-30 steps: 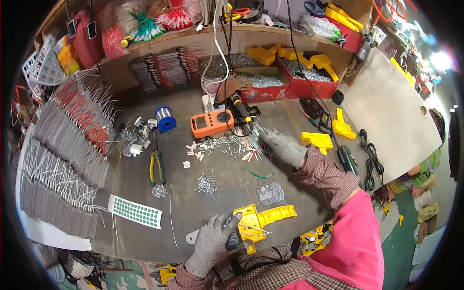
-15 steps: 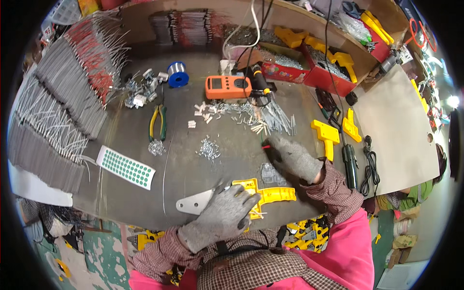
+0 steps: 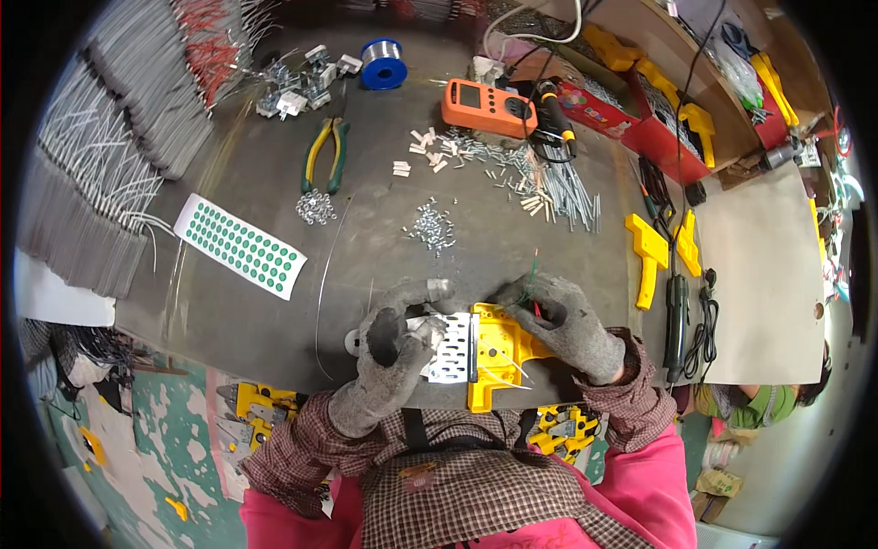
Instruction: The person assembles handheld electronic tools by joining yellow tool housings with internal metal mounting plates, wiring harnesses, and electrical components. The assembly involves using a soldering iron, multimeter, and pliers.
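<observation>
My left hand [image 3: 384,352], in a grey knit glove, is closed on the near-left edge of a perforated metal plate [image 3: 450,349]. That plate adjoins the open yellow plastic handle housing [image 3: 489,389], from which thin white wires [image 3: 505,377] stick out. Also gloved, my right hand [image 3: 572,329] is at the housing's far-right side, its fingers curled around a thin piece with a red part [image 3: 537,310] and a green strand [image 3: 534,265]; its exact kind is unclear. Behind my left hand, a flat metal piece [image 3: 352,343] is mostly hidden.
Small screws [image 3: 432,227], metal nuts [image 3: 315,208], pliers [image 3: 325,156] and a sticker sheet [image 3: 242,245] lie farther left. An orange multimeter [image 3: 489,107] and a solder spool [image 3: 383,69] stand at the back. Yellow housings [image 3: 647,252] and a dark green-handled tool [image 3: 676,320] lie right.
My left hand has shifted off the yellow housing to the perforated plate, which now shows. My right hand has come closer to the housing with the red-and-green piece. The whole view has shifted.
</observation>
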`<action>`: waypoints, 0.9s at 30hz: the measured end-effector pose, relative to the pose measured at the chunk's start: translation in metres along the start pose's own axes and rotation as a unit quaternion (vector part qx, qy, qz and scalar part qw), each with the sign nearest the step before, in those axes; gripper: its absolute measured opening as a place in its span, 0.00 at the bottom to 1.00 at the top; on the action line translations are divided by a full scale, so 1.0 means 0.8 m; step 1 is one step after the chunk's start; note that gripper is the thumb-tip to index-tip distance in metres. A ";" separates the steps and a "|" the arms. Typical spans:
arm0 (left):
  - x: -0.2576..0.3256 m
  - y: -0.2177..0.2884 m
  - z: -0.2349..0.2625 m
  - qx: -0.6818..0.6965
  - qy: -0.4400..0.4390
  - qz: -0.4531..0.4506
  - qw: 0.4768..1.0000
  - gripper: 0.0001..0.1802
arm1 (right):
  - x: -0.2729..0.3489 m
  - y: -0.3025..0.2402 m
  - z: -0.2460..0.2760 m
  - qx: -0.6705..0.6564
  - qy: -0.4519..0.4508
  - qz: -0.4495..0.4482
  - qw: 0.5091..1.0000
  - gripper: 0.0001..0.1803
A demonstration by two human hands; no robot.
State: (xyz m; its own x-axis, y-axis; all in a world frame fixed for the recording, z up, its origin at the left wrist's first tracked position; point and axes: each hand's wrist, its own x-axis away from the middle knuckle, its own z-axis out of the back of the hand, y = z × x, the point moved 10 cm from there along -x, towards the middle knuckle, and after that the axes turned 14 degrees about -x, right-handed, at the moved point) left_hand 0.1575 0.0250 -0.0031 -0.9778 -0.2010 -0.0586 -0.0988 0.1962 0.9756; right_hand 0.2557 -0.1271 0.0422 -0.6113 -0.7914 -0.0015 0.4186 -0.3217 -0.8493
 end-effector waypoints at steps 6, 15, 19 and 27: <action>0.003 -0.002 -0.003 -0.037 0.013 0.013 0.999 0.22 | -0.001 -0.023 -0.023 0.101 -0.065 0.035 0.992 0.16; -0.005 -0.002 -0.009 -0.095 0.006 -0.007 0.995 0.19 | 0.005 -0.007 -0.027 0.096 -0.044 0.000 0.994 0.20; -0.006 0.001 -0.015 -0.127 -0.012 -0.031 0.991 0.18 | 0.005 -0.018 -0.034 0.155 -0.059 0.013 0.986 0.16; -0.006 -0.008 -0.013 -0.091 0.002 -0.023 0.996 0.17 | 0.021 -0.003 -0.012 -0.014 0.051 0.044 0.998 0.13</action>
State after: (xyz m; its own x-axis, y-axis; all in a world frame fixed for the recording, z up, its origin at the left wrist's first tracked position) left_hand 0.1651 0.0149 -0.0070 -0.9722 -0.2098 -0.1038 -0.1083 0.0102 0.9941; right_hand 0.2378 -0.1345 0.0391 -0.6390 -0.7583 -0.1290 0.4555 -0.2380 -0.8578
